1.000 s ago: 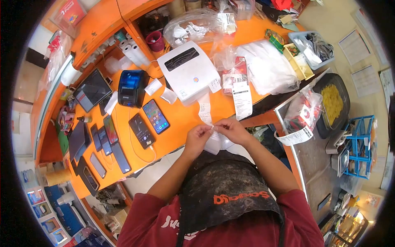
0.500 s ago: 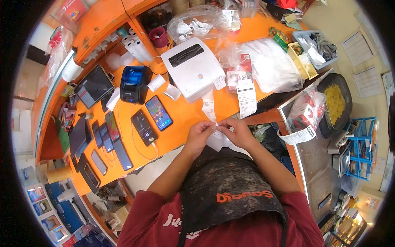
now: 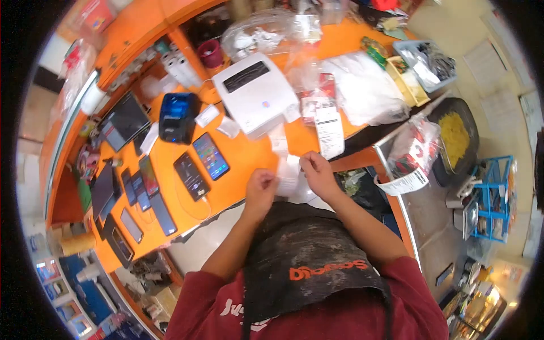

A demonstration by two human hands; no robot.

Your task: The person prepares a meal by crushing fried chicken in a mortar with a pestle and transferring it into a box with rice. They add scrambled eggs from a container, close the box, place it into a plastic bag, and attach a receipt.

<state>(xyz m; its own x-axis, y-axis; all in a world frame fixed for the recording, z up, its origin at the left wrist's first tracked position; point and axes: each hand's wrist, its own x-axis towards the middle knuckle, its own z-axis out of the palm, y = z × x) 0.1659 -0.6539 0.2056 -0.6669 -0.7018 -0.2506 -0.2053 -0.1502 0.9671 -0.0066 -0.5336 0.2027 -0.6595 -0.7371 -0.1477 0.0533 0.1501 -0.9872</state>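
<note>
A strip of white receipt paper [image 3: 288, 174] hangs over the front edge of the orange counter, below the white box-shaped device [image 3: 256, 95]. On its left side, my left hand [image 3: 261, 188] is closed near the paper's edge; whether it grips anything is hidden. My right hand [image 3: 317, 171] has its fingers pinched at the paper's right edge. Just above my right hand, a long printed receipt [image 3: 329, 131] hangs from a plastic-wrapped red packet [image 3: 319, 96]. Two phones, one black [image 3: 191, 177] and one with a lit screen [image 3: 211, 156], lie left of the device.
A blue-black printer [image 3: 177, 118] and a tablet [image 3: 124, 120] stand at the left, with several more phones nearby. White plastic bags [image 3: 368, 88] lie at the back right. Further right are a red wrapped bundle [image 3: 413, 147] and a black tray of yellow food [image 3: 454, 139].
My hands, together at the paper before, have moved apart to either side of it. More of the paper strip shows between them. The whole view has shifted slightly.
</note>
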